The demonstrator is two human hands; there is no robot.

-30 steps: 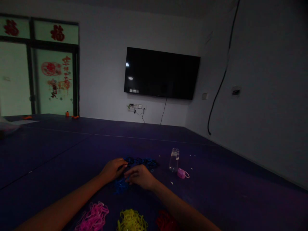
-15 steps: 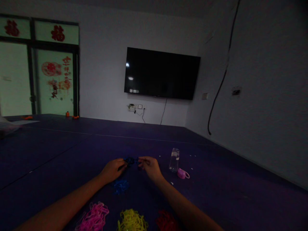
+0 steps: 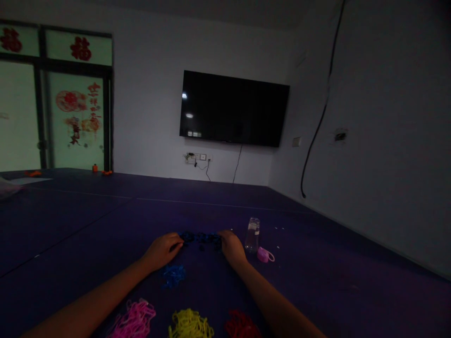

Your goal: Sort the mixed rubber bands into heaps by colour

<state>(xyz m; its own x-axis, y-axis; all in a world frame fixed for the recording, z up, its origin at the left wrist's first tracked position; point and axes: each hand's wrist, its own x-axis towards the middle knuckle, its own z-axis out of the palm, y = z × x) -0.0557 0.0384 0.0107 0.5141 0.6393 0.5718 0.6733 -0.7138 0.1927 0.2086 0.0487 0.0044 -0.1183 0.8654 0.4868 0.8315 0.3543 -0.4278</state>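
Observation:
A dark blue and black strand (image 3: 201, 237) lies across the purple surface between my hands. My left hand (image 3: 165, 249) has its fingers closed on the strand's left end. At the right end, my right hand (image 3: 231, 245) bends its fingers down onto the strand; its fingertips are partly hidden. Just below my left hand is a small pile of bright blue bands (image 3: 174, 275). Nearer to me lie a pink pile (image 3: 134, 319), a yellow pile (image 3: 190, 324) and a red pile (image 3: 241, 325) of bands.
A clear bottle (image 3: 252, 235) stands right of my right hand, with a pink looped cap (image 3: 265, 255) beside it. Small white scraps lie further right. Orange items (image 3: 106, 172) and a plastic bag (image 3: 7, 188) are at the far left. A television (image 3: 234, 109) hangs on the wall.
My right hand has moved right, away from my left hand, and its fingers have turned down. More of the dark strand now shows between the hands. The view has shifted slightly.

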